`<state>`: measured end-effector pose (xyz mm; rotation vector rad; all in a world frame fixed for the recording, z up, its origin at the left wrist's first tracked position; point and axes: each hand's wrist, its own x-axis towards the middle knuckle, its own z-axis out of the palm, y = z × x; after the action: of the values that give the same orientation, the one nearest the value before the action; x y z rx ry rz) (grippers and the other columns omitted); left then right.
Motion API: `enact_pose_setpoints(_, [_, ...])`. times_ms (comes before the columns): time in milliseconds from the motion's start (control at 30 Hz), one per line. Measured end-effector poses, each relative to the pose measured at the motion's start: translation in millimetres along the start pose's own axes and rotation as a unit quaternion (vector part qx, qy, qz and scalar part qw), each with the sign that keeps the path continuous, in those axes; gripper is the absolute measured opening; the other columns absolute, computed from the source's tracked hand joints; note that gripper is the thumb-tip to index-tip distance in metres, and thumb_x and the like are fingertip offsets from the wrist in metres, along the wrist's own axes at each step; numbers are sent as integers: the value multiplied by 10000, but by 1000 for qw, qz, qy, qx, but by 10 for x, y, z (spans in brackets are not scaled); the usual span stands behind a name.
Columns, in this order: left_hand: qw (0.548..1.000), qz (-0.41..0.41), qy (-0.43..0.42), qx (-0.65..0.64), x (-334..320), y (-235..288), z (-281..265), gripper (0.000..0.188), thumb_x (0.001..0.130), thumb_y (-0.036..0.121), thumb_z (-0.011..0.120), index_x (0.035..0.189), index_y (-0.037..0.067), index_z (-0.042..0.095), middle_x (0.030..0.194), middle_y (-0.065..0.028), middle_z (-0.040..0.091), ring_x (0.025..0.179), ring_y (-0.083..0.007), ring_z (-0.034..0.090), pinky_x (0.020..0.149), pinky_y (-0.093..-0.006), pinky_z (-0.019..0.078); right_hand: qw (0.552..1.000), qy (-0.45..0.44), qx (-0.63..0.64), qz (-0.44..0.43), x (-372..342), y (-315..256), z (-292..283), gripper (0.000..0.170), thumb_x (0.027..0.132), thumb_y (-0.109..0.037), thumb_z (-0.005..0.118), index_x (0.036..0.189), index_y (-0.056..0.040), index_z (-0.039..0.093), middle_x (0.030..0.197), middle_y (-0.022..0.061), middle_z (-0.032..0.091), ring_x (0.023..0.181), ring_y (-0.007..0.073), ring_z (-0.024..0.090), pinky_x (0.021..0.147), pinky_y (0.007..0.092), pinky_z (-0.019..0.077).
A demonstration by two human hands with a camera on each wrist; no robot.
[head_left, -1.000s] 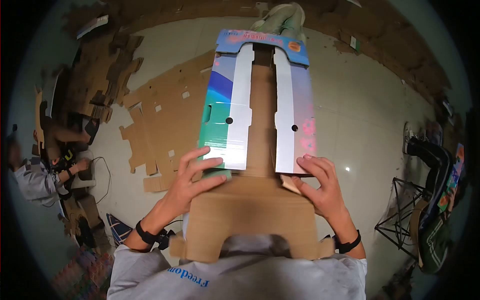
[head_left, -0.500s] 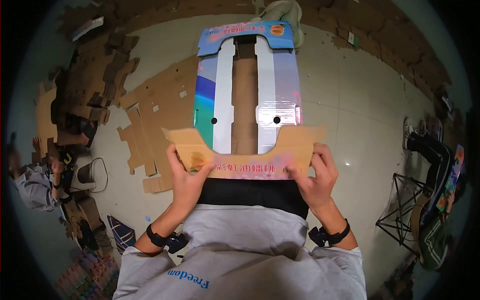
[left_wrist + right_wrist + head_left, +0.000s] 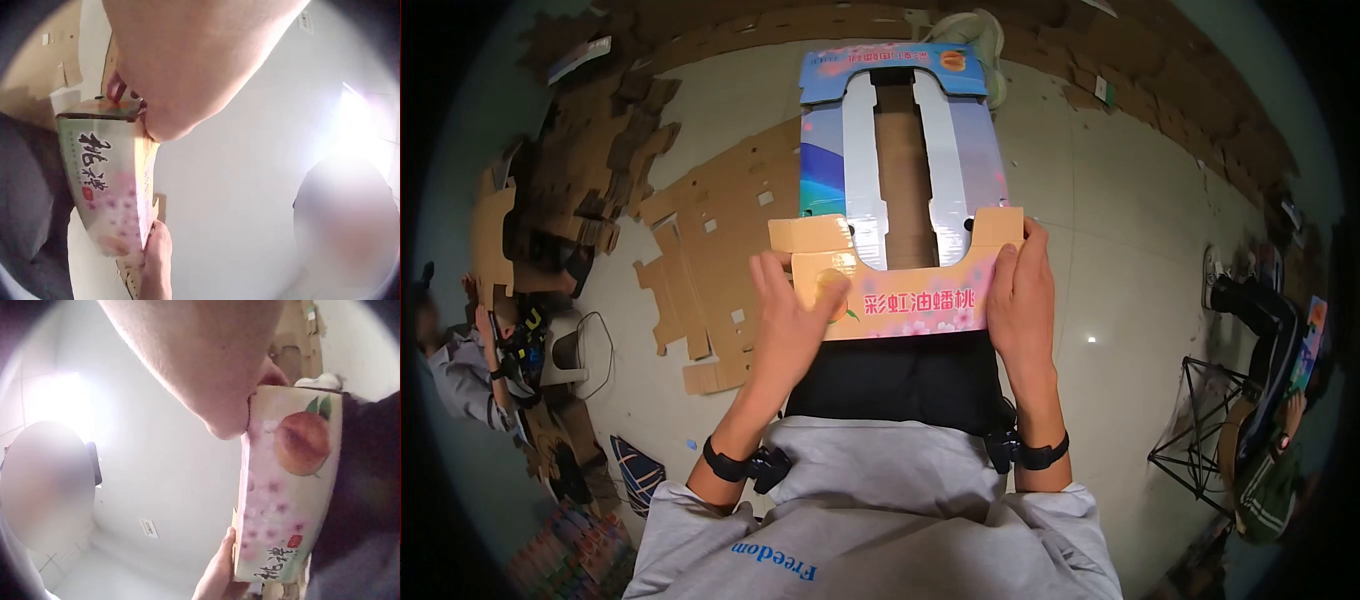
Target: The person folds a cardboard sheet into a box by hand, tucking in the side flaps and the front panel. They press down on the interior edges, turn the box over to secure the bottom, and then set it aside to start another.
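A printed cardboard fruit box (image 3: 983, 150) stretches away from my body, with a long slot between white inner strips along its top. Its near end flap (image 3: 920, 303), orange-pink with peach and blossom print, lies folded over the top, printed side up. My left hand (image 3: 790, 310) holds the flap's left corner, thumb on the peach picture and fingers at the side. At the right corner, my right hand (image 3: 1022, 300) grips with its thumb along the flap's edge and fingers round the side. The box's near end wall (image 3: 275, 487) shows blossoms and a peach in the right wrist view.
Flat brown cardboard sheets (image 3: 730, 230) lie on the pale floor left of the box. Another person (image 3: 465, 370) sits far left. A black wire frame (image 3: 1195, 430) stands at the right, close to a person in a green garment (image 3: 1268, 490).
The near flap has swung from lying toward my body, brown side up, to folded over the box top, print up. Both hands moved with it to its corners.
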<state>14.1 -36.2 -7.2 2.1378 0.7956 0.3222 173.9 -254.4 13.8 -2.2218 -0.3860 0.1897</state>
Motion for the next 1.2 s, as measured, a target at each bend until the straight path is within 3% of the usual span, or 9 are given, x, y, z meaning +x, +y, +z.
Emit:
enact_pose_setpoints(100, [992, -83, -49, 76, 174, 216, -183, 426, 1027, 314, 775, 1117, -36, 550, 1103, -185, 531, 1018, -382, 616, 887, -496, 503, 999, 14, -4, -31, -16, 18, 72, 428, 1135, -106, 432, 1529, 61, 446, 1445, 310, 589, 1257, 501, 632, 1055, 527, 506])
enact_pose_setpoints(200, [996, -32, 3, 82, 224, 329, -172, 362, 1066, 307, 712, 1047, -29, 579, 1033, -176, 553, 936, -391, 627, 825, -499, 509, 998, 40, 5, -43, -128, 21, 170, 449, 1139, -101, 426, 1554, 72, 414, 1470, 315, 566, 1287, 500, 617, 1077, 518, 495])
enact_pose_setpoints(400, [996, 75, 50, 16, 283, 291, -22, 336, 1104, 299, 640, 1168, -30, 630, 1101, -198, 572, 972, -398, 628, 875, -477, 515, 992, 118, 49, -14, -385, 326, 424, 491, 1162, -122, 405, 1598, 94, 335, 1493, 326, 548, 1336, 465, 602, 1140, 482, 459])
enact_pose_setpoints(600, [997, 59, 46, -22, 486, 320, 75, 309, 1138, 289, 602, 1161, -18, 629, 1044, -143, 554, 946, -281, 592, 864, -410, 497, 987, 137, 86, 0, -374, 336, 464, 490, 1172, -145, 417, 1595, 91, 348, 1537, 298, 497, 1419, 421, 526, 1207, 469, 395])
enact_pose_setpoints(800, [998, 32, -32, -49, 734, 39, 118, 443, 1108, 387, 636, 1332, 9, 586, 1149, -176, 579, 1010, -313, 626, 908, -444, 511, 994, 84, 71, 8, -186, 394, 371, 487, 1164, -175, 454, 1586, 58, 384, 1491, 286, 485, 1414, 416, 503, 1191, 484, 405])
enact_pose_setpoints(933, [962, -174, -145, -151, 929, 46, 26, 571, 1110, 439, 594, 1530, 76, 461, 1384, -124, 667, 1260, -240, 675, 1083, -385, 523, 973, 19, 206, 105, -25, 394, 246, 547, 1135, -226, 536, 1601, 16, 384, 1474, 236, 513, 1330, 330, 583, 1125, 420, 477])
enact_pose_setpoints(1067, [916, -179, -166, -318, 894, 250, -2, 634, 1105, 372, 535, 1636, 58, 392, 1528, -156, 582, 1393, -251, 594, 1171, -389, 461, 899, -41, 361, 244, 150, 442, 85, 618, 1080, -216, 628, 1605, -7, 378, 1458, 192, 528, 1249, 246, 625, 1042, 366, 535])
enact_pose_setpoints(1167, [912, -117, -193, -342, 831, 207, -5, 687, 1092, 326, 520, 1693, 49, 336, 1610, -173, 505, 1487, -249, 511, 1227, -378, 398, 873, -62, 423, 235, 117, 510, 65, 648, 1045, -168, 672, 1600, -15, 374, 1456, 204, 526, 1297, 272, 613, 1062, 394, 540])
enact_pose_setpoints(1200, [915, -107, -197, -336, 778, 158, -16, 686, 1095, 305, 497, 1710, 55, 325, 1625, -159, 500, 1503, -228, 493, 1245, -369, 377, 891, -62, 392, 223, 21, 543, 59, 666, 1035, -156, 688, 1599, -15, 363, 1462, 207, 521, 1315, 278, 609, 1076, 399, 539])
